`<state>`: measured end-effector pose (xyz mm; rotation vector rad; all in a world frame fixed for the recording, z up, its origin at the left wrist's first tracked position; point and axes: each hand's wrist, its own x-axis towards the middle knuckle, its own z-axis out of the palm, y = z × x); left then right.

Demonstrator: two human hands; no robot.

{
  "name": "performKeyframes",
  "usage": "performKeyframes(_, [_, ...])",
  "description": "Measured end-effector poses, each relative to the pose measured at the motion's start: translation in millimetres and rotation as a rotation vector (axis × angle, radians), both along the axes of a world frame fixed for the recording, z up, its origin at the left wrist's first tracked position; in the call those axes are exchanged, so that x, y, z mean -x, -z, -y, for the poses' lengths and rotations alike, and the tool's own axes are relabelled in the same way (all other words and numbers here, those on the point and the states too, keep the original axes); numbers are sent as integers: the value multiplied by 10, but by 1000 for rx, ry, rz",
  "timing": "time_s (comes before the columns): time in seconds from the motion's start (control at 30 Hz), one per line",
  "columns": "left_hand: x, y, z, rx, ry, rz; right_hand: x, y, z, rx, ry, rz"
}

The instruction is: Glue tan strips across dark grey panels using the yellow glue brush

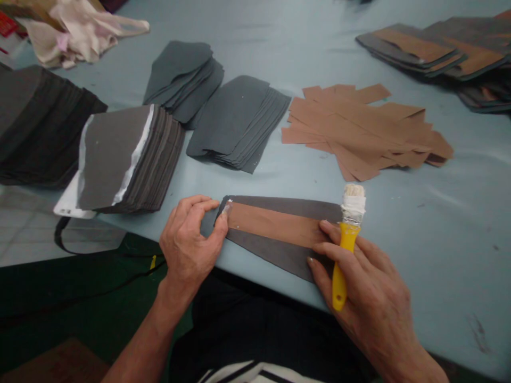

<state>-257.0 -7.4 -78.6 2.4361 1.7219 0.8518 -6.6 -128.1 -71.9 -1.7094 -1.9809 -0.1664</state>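
A dark grey tapered piece of material (pixel 279 204) lies near the table's front edge with a brown strip (pixel 271 223) along its middle. My left hand (pixel 194 231) pinches the left end of both, where a white smear shows. Between the fingers of my right hand (pixel 367 282) rests a yellow-handled paintbrush (pixel 346 242), bristles away from me and coated in white paste. The fingertips of that same hand press on the right end of the strip and the grey piece.
A tall dark stack (pixel 115 154) with white-smeared edges stands at left, beside another dark stack (pixel 35 122). Grey-green sheets (pixel 235 117) and loose brown strips (pixel 359 125) lie behind my hands. Assembled pieces (pixel 439 45) sit back right, a crumpled cloth (pixel 88 29) back left.
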Motion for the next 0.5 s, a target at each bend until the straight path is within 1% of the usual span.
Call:
performKeyframes(0.33, [4,8,6,-14,5,8,-3,-2,-1,-2,-7,-5])
performKeyframes(0.5, [9,-14,8,23,13,14,-5,2,8,-2,-6,-4])
